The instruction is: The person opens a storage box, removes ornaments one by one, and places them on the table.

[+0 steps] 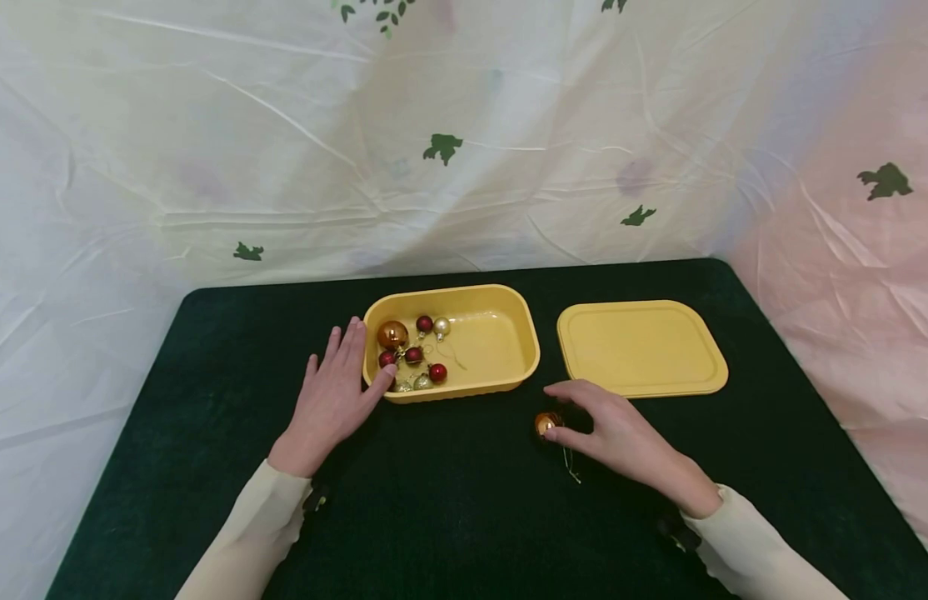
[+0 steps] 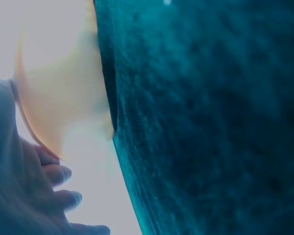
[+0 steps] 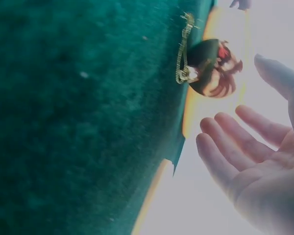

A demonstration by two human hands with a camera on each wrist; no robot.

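Note:
My left hand (image 1: 332, 402) rests against the left end of a yellow plastic box (image 1: 501, 346), its fingers straight along the outside and the thumb over the front rim. Inside the box, toward its left side, lie a large copper Christmas bauble (image 1: 392, 335) and several small red and gold ones. Another copper bauble (image 1: 546, 425) with a gold hanging loop sits on the dark green cloth in front of the box. Around it hovers my right hand (image 1: 631, 435), thumb and fingers spread; a gap shows between the fingertips and the bauble (image 3: 216, 73) in the right wrist view.
A flat yellow lid (image 1: 644, 346) lies to the right of the box, just beyond my right hand. The dark green cloth (image 1: 449, 508) covers the table, and a pale curtain (image 1: 299, 167) with leaf prints hangs behind its back edge.

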